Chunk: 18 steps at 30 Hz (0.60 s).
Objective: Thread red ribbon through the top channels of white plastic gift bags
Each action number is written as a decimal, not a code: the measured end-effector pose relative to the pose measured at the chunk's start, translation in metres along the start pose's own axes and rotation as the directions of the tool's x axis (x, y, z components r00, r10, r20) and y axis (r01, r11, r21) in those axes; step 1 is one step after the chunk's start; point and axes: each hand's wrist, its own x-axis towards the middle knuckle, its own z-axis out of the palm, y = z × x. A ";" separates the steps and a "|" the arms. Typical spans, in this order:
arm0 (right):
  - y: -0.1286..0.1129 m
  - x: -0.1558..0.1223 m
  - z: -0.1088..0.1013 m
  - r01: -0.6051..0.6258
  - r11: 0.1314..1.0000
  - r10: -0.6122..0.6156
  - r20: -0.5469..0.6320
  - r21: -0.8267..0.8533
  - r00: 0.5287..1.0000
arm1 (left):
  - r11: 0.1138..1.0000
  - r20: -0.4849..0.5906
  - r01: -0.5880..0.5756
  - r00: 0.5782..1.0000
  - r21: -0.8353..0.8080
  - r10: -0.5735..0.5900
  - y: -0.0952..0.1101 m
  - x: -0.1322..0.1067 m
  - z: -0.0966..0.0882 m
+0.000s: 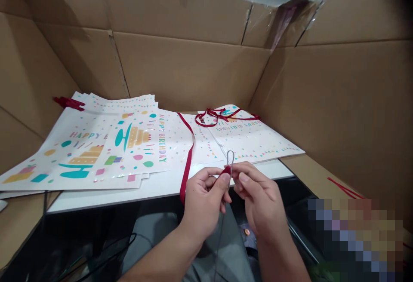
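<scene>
My left hand [204, 200] and my right hand [260, 198] meet just in front of the table edge, both pinched. Between their fingertips sits the end of a dark red ribbon [188, 155] together with a thin wire loop tool [230, 158] that sticks up above the fingers. The ribbon runs from my left hand up across a flat white "Happy Birthday" paper bag [167, 138]. Another flat birthday bag [254, 138] with a knotted red ribbon handle [217, 115] lies behind my hands.
A stack of several flat birthday bags [80, 153] lies at the left on the white table [155, 189]. Tall cardboard walls [180, 71] enclose the table on three sides. Loose red ribbons [343, 187] lie at the right. My lap is below the table edge.
</scene>
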 end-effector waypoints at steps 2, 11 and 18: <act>-0.010 0.003 -0.001 0.036 0.997 -0.034 0.019 -0.064 0.999 | 0.976 0.018 -0.133 0.991 0.170 0.132 0.002 -0.005 -0.003; 0.006 -0.005 0.000 0.008 0.984 -0.015 -0.038 -0.180 0.999 | 0.219 -0.033 -0.082 0.880 0.972 0.474 0.052 0.086 -0.161; 0.043 -0.011 0.004 -0.025 0.987 0.015 -0.069 -0.157 0.998 | -0.019 -0.139 0.158 0.911 0.987 0.388 0.070 0.216 -0.279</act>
